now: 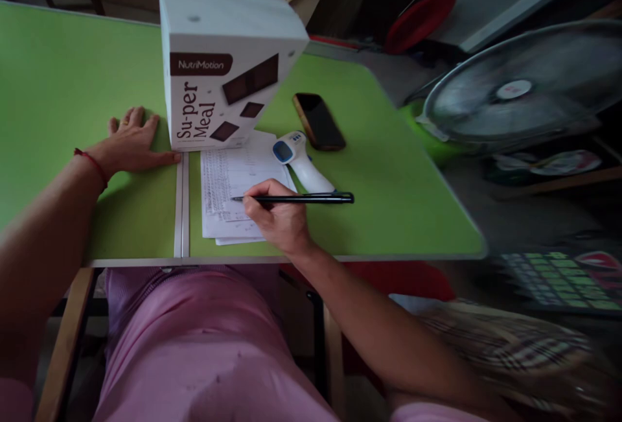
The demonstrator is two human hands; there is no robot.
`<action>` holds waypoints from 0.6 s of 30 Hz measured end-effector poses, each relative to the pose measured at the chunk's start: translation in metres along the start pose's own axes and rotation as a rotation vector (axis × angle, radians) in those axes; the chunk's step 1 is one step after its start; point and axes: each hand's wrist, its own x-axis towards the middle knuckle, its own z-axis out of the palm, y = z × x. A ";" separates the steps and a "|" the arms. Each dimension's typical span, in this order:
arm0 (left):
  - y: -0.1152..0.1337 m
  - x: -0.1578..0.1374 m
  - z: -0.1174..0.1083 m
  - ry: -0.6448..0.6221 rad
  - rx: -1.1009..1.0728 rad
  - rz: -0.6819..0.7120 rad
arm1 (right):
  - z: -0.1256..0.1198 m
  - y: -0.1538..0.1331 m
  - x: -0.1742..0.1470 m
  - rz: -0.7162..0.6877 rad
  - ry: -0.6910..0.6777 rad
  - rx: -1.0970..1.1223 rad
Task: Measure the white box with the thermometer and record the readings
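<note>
Black pen [321,198] gripped in right hand [282,218]
White box [221,88], upper centre, partly hides papers [233,182]; left hand [132,143] lies spread, centre left.

The light is dim, the fan [514,89] stretched and blurred.

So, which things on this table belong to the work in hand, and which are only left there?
In the work:
black pen, held in the right hand
written-on paper sheets under its tip

Apparently not in use:
infrared thermometer
smartphone
NutriMotion Su-per Meal box, standing
</note>
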 end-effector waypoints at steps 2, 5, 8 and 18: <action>0.000 0.000 0.000 0.001 -0.009 0.006 | 0.000 0.000 0.000 0.003 -0.001 -0.002; 0.001 -0.001 0.000 0.008 -0.037 0.001 | 0.001 0.002 0.000 0.011 -0.006 -0.021; 0.003 -0.002 -0.002 -0.005 -0.037 -0.016 | 0.001 0.001 -0.002 -0.018 0.007 -0.058; -0.001 0.001 -0.001 0.002 -0.034 -0.003 | -0.043 0.011 0.031 -0.504 -0.096 -0.609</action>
